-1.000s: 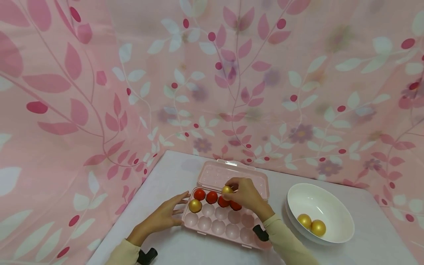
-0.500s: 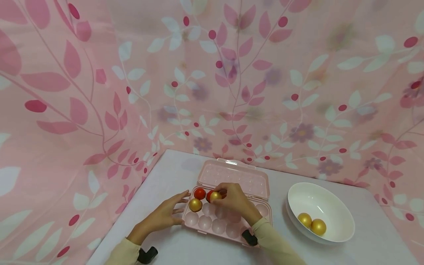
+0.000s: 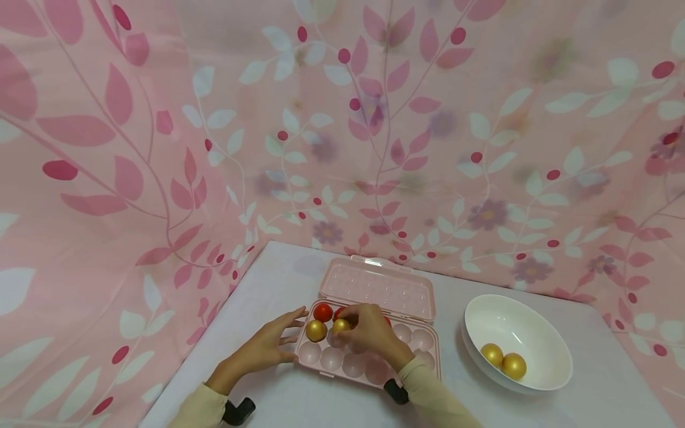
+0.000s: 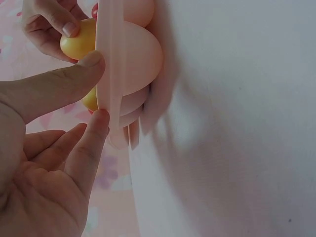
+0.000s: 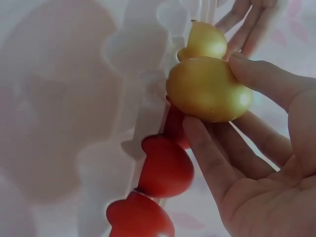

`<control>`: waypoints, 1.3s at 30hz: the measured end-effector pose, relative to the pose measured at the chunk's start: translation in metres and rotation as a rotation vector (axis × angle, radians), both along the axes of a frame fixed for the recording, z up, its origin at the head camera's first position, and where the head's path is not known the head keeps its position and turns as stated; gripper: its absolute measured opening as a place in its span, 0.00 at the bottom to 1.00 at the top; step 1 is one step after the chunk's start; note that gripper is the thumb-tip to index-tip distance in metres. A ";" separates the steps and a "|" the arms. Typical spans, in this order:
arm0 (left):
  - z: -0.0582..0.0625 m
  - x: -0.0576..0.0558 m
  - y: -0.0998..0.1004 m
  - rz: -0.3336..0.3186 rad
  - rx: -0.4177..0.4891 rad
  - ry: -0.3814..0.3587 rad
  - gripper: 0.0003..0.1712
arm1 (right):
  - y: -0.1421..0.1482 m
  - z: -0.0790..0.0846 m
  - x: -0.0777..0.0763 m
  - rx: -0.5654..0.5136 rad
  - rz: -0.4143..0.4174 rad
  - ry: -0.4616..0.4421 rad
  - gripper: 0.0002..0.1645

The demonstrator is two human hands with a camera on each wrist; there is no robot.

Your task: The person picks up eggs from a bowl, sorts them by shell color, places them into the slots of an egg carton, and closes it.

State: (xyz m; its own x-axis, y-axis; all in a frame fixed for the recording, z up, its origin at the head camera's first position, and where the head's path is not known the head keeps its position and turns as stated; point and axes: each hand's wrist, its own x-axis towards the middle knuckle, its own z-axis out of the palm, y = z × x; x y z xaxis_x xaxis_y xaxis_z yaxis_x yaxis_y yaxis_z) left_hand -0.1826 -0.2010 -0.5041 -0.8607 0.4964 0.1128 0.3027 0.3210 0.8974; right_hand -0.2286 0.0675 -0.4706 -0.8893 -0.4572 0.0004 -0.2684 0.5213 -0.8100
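My right hand (image 3: pixel 377 334) pinches a golden egg (image 3: pixel 341 326) between thumb and fingers, over the second row of a pink egg carton (image 3: pixel 353 365). In the right wrist view the held golden egg (image 5: pixel 210 89) overlaps another golden egg (image 5: pixel 207 40) seated in the carton. Several red eggs (image 5: pixel 167 167) line the back row, partly hidden behind my hand in the head view. My left hand (image 3: pixel 264 345) stands at the carton's left end, fingers spread. In the left wrist view its thumb and index fingertips touch the carton's rim (image 4: pixel 109 74).
The carton's lid (image 3: pixel 377 286) lies folded back behind it. A white bowl (image 3: pixel 540 333) with two golden eggs (image 3: pixel 503 361) stands to the right on the white table (image 3: pixel 267 410). Pink floral cloth (image 3: pixel 342 148) hangs around the back and sides.
My right hand has moved left and toward me with the golden egg, from above the back row to the second row. My left hand has stayed at the carton's left end.
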 end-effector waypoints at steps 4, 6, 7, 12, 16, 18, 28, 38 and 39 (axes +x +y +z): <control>-0.001 0.000 0.000 0.002 -0.011 0.007 0.58 | -0.002 -0.002 0.002 0.021 -0.001 0.005 0.18; -0.002 -0.001 -0.001 0.003 -0.016 0.012 0.58 | -0.003 -0.002 0.002 0.037 0.003 0.025 0.18; -0.002 -0.001 -0.001 0.003 -0.014 0.012 0.58 | -0.003 -0.002 0.002 0.048 0.007 0.035 0.18; -0.004 0.000 -0.001 0.008 -0.010 0.006 0.57 | -0.005 -0.004 0.001 0.068 0.042 0.083 0.18; -0.005 -0.001 -0.001 0.004 -0.001 0.007 0.57 | -0.006 -0.004 0.001 0.075 0.068 0.119 0.20; -0.005 -0.002 -0.001 0.003 0.000 0.009 0.57 | -0.005 -0.004 0.000 0.084 0.082 0.142 0.19; -0.003 0.002 -0.001 0.014 0.000 0.000 0.57 | 0.004 0.004 0.000 0.053 0.093 0.100 0.16; -0.002 0.002 -0.001 0.025 -0.006 -0.006 0.57 | 0.055 0.035 -0.010 0.048 -0.037 0.218 0.17; -0.002 0.002 -0.001 0.024 -0.009 -0.004 0.57 | 0.063 0.038 -0.012 0.050 -0.048 0.243 0.17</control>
State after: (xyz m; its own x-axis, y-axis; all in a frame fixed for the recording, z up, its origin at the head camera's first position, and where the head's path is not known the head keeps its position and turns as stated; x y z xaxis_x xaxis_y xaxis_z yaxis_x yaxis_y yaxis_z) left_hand -0.1809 -0.2019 -0.5062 -0.8728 0.4767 0.1048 0.2911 0.3362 0.8956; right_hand -0.2401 0.1307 -0.4330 -0.8865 -0.4192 0.1958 -0.4264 0.5759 -0.6975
